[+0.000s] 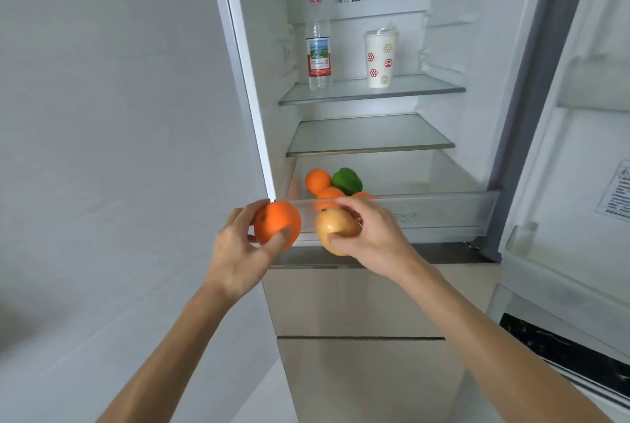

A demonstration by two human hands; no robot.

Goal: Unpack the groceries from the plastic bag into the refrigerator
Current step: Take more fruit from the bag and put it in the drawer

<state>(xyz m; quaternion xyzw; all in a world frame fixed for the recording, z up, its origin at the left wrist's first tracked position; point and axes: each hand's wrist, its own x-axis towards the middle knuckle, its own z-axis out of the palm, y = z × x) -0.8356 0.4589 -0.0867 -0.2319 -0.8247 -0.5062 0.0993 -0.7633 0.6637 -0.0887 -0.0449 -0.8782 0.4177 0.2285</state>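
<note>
Plainly, the refrigerator (259,47) stands open with its door (579,149) swung out toward three o'clock. The clear drawer (443,207) at its foot looks like the place the fruit is meant for. The main risk is probably at the drawer's front wall: both fruits sit just at or short of that rim, so one let go too soon could strike it and fall to the floor. The cabinet's left edge is right at twelve o'clock of the left hand (235,252), and the fingers might catch on it going in. Both hands are aimed at the same left end, so they could also jostle each other. The right hand (378,235) is curled over a yellow pear-like fruit (335,226), thumb beneath and fingers on top. The left hand grips an orange (276,223) at nine o'clock of that fruit, fingers behind it and thumb pressed on its front. Inside the drawer, an orange pile (317,180) and a green pepper (347,180) already lie at twelve o'clock of the hands. A fruit dropped from any height may bruise or roll off them. The plastic bag is out of view.
</note>
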